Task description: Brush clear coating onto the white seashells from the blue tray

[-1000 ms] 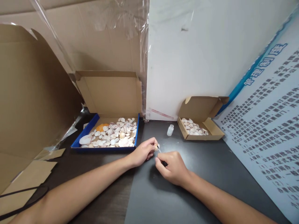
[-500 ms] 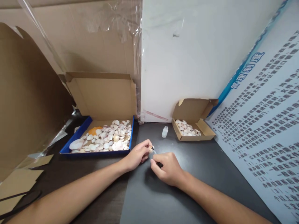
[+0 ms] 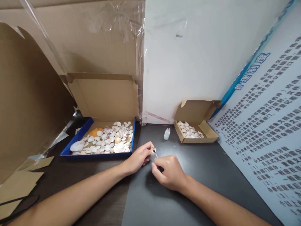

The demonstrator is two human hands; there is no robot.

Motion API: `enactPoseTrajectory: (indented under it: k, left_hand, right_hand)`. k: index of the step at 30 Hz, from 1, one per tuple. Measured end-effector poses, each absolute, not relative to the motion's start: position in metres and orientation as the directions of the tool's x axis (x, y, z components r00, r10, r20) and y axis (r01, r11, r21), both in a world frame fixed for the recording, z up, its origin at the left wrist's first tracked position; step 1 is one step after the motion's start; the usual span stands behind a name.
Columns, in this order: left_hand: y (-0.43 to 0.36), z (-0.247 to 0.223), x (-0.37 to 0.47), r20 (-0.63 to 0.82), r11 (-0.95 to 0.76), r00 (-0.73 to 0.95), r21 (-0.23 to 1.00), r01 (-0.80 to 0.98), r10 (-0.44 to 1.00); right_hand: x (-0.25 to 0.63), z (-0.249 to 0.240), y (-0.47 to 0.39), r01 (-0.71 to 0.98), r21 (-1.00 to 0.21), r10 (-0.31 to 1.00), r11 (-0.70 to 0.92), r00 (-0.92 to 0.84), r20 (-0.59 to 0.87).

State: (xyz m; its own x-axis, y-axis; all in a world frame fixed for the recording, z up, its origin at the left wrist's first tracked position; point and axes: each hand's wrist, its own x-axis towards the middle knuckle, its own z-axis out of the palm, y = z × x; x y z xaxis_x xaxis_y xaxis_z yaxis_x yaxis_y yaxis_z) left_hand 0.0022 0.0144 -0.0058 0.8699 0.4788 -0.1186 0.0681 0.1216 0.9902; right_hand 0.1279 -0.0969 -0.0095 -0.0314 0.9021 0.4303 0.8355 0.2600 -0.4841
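Observation:
My left hand [image 3: 140, 157] pinches a small seashell [image 3: 152, 150] between thumb and fingers above the dark mat. My right hand [image 3: 168, 172] is closed around a small brush [image 3: 156, 155] with a pale, clear shaft and a dark tip. That tip meets the shell's face; whether it presses on it is too small to tell. Just beyond both hands, an uncapped little clear bottle [image 3: 166, 134] with whitish contents stands upright on the table.
To the left, a blue-edged cardboard box [image 3: 96, 155] lies open, full of seashells in several sizes. A smaller brown box [image 3: 199, 140] with shells stands at the back right. Cardboard [image 3: 113, 56] and a white panel [image 3: 183, 72] rise behind; a printed board [image 3: 270, 125] leans at the right.
Both hands stay in nearly the same place, with the shell and brush still together. The whole view has shifted very slightly.

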Motion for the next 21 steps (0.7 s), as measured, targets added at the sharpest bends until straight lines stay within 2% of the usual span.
enactPoseTrajectory:
  k: [2,6,10,14,18,21]
  left_hand:
    - [0.0138,-0.0048,0.0019,-0.127,0.115,0.867,0.990,0.081,0.481]
    - [0.0133,-0.0047,0.0022,-0.123,0.110,0.861,0.991,0.078,0.494]
    - [0.0134,-0.0060,0.0023,-0.123,0.120,0.858,0.990,0.073,0.499]
    - [0.0141,-0.0069,0.0020,-0.132,0.140,0.862,0.988,0.072,0.490]
    - [0.0143,-0.0074,0.0026,-0.122,0.123,0.865,0.990,0.071,0.487]
    - [0.0141,-0.0076,0.0033,-0.127,0.114,0.858,0.990,0.081,0.497]
  right_hand:
    - [0.1284,-0.0090,-0.0973,0.826,-0.499,0.895,0.262,-0.015,0.446]
    - [0.1289,-0.0093,-0.0977,0.783,-0.504,0.862,0.365,-0.079,0.501]
    - [0.1302,-0.0095,-0.0974,0.766,-0.589,0.900,0.258,0.032,0.435]
    - [0.1305,-0.0107,-0.0976,0.727,-0.607,0.877,0.319,0.015,0.480]
    - [0.1295,-0.0126,-0.0964,0.709,-0.670,0.934,0.221,0.043,0.354]
    - [0.1289,-0.0101,-0.0978,0.682,-0.680,0.907,0.269,0.058,0.417]
